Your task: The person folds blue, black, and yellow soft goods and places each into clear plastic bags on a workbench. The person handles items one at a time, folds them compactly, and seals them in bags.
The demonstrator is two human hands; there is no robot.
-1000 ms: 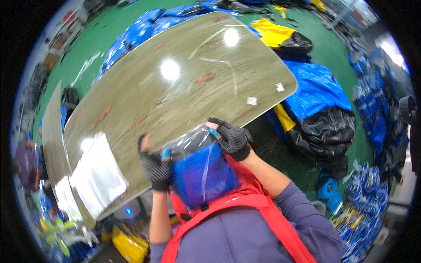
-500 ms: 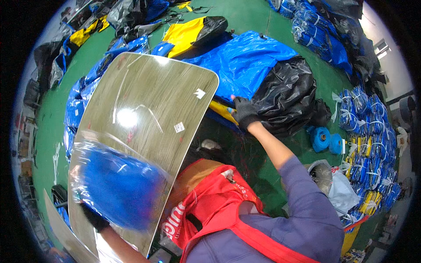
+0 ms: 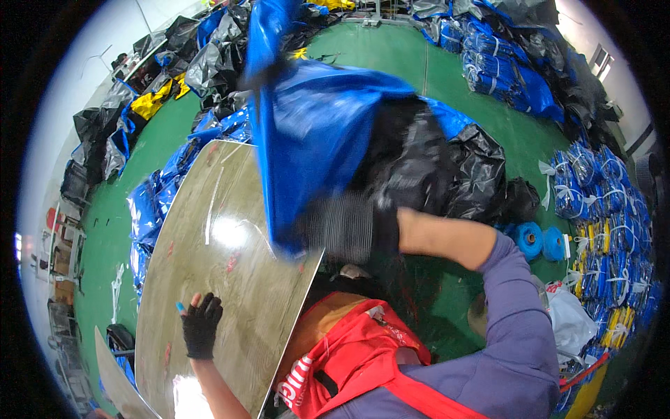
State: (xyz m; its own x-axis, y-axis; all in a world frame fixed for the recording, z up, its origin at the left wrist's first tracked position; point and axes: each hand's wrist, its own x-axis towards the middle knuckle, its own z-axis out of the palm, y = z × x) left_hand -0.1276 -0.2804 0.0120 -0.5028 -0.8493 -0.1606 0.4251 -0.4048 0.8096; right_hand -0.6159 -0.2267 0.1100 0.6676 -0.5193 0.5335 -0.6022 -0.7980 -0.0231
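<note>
My right hand (image 3: 342, 227), in a black glove and smeared by motion, grips the near edge of a large blue-and-black tarpaulin (image 3: 328, 133). The sheet is lifted off the pile and hangs across the right side of a wood-grain table (image 3: 244, 307); its upper end is blurred. My left hand (image 3: 202, 325), in a black fingerless glove with blue tape on one fingertip, is over the table's left part. Its fingers are apart and hold nothing. More crumpled black tarpaulin (image 3: 478, 174) lies on the floor to the right of the lifted sheet.
Blue plastic-wrapped packets (image 3: 146, 209) lie along the table's far left side. Tied blue and yellow bundles (image 3: 600, 237) are stacked at the right, near blue twine rolls (image 3: 541, 241) and a white bag (image 3: 572, 311). Grey, black and yellow sheets (image 3: 150, 101) lie at the far left.
The blue film-wrapped packet in my left hand has left the table, and that hand is now bare of it. My right hand has drawn the blue-and-black tarpaulin up and left toward the table.
</note>
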